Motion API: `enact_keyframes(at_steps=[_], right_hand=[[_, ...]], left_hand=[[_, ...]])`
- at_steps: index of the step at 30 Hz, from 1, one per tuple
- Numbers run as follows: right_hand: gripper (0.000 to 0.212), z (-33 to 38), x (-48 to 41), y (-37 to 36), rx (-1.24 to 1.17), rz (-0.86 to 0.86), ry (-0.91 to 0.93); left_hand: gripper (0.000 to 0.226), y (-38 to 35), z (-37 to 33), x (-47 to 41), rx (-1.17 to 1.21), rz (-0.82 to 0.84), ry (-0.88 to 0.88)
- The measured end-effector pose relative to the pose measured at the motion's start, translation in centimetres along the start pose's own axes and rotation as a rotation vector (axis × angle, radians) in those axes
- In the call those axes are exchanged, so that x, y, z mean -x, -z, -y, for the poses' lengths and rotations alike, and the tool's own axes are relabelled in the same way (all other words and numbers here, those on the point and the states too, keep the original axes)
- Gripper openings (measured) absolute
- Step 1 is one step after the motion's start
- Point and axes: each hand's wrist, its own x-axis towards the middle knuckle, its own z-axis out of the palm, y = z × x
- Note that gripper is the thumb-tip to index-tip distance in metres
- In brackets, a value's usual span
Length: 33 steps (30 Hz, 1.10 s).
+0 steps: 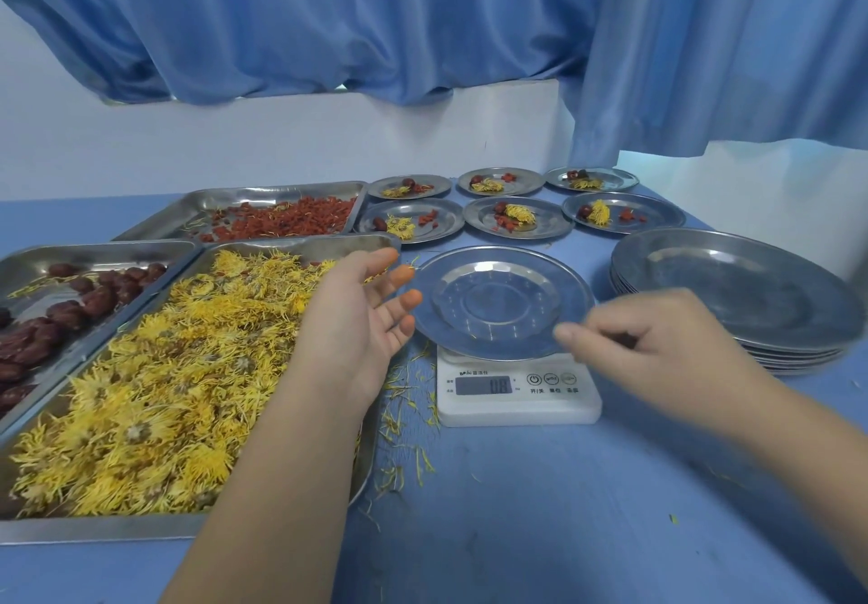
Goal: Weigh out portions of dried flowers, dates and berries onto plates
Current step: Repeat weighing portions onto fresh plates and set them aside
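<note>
An empty steel plate sits on a white digital scale. My right hand pinches the plate's near right rim between thumb and curled fingers. My left hand hovers open, palm toward the plate, over the right edge of the big tray of yellow dried flowers. A tray of dark red dates lies at far left, and a tray of red berries sits behind.
Several filled plates with flowers, dates and berries stand in two rows at the back. A stack of empty plates is at the right. Loose petals litter the blue table beside the scale. Blue curtains hang behind.
</note>
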Motion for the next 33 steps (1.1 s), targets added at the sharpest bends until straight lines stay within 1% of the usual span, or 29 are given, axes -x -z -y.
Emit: enact_keyframes(at_steps=[2, 4, 6, 8, 10, 15, 17, 18, 22, 24, 26, 29, 31, 33], right_hand=[[0.050, 0.7, -1.3, -0.2, -0.142, -0.088, -0.084], [0.050, 0.9, -2.5, -0.8, -0.200, -0.119, -0.139], [0.050, 0.9, -2.8, -1.6, -0.166, -0.158, -0.143], [0.050, 0.5, -2.2, -2.2, -0.047, -0.185, -0.106], [0.050, 0.0, -1.2, -2.4, 0.021, -0.195, -0.065], [0.048, -0.5, -0.7, -2.2, 0.013, -0.219, -0.025], [0.049, -0.4, -0.7, -2.4, 0.015, -0.205, -0.010], [0.049, -0.4, -0.7, -2.5, 0.018, -0.194, -0.006], [0.049, 0.0, -0.7, -3.1, 0.060, -0.171, 0.022], [0.049, 0.3, -0.8, -3.4, 0.063, -0.170, 0.038], [0.049, 0.7, -0.8, -3.7, 0.068, -0.156, 0.050], [0.048, 0.9, -0.6, -4.0, 0.076, -0.133, 0.068], [0.049, 0.8, -0.6, -3.9, 0.076, -0.135, 0.068], [0.050, 0.7, -0.6, -3.8, 0.068, -0.143, 0.062]], left_hand=[[0.015, -0.1, 0.1, 0.0, -0.028, 0.009, 0.000], [0.014, -0.1, 0.3, -0.1, -0.059, 0.022, -0.008], [0.015, -0.3, 0.5, -0.1, -0.107, 0.045, -0.030], [0.016, -0.6, 0.7, 0.0, -0.171, 0.073, -0.064], [0.017, -0.9, 0.8, 0.1, -0.233, 0.106, -0.088], [0.019, -0.8, -0.2, -0.2, -0.449, 0.254, -0.101], [0.018, -0.2, -0.9, -1.0, -0.588, 0.219, -0.117], [0.019, 0.4, -1.5, -1.5, -0.679, 0.186, -0.152], [0.025, 3.6, -5.7, -3.7, -1.018, 0.063, -0.374], [0.028, 5.1, -7.6, -4.5, -1.231, 0.033, -0.436], [0.026, 6.4, -8.6, -5.2, -1.443, 0.045, -0.426], [0.024, 7.3, -8.4, -6.0, -1.726, 0.169, -0.312], [0.027, 7.0, -7.9, -6.3, -1.820, 0.262, -0.236], [0.032, 6.5, -7.6, -6.5, -1.875, 0.318, -0.176]])
